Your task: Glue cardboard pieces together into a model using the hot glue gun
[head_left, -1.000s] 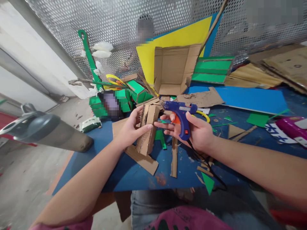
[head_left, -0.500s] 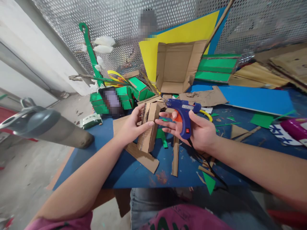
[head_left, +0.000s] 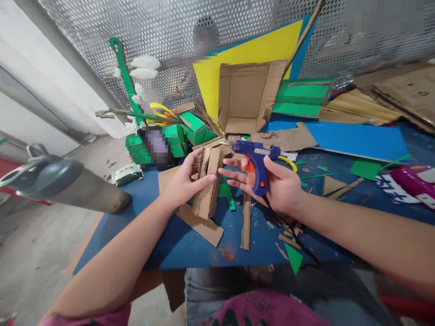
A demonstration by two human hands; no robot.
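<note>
My left hand (head_left: 187,180) is wrapped round a small folded cardboard box (head_left: 211,190), thumb on its top face and fingers at its far left side. The box's seams look rough and torn. In my right hand (head_left: 279,186) lies a blue hot glue gun (head_left: 261,159) with an orange trigger, a red switch and a yellow glue stick out of its back. Its metal nozzle points left, just above the box's far end. The fingers of that hand are stretched toward the box, with the gun's handle against the palm and thumb.
Cardboard strips (head_left: 246,222) and green scraps (head_left: 294,258) litter the blue table (head_left: 176,253). A grey bottle (head_left: 78,181) stands at the left. Behind are green boxes (head_left: 197,127), a phone (head_left: 157,146) and an open cardboard box (head_left: 249,93). The gun's black cord (head_left: 307,251) trails right.
The whole view has shifted slightly, so things appear a little further left. Both hands keep the same hold on the box and the glue gun.
</note>
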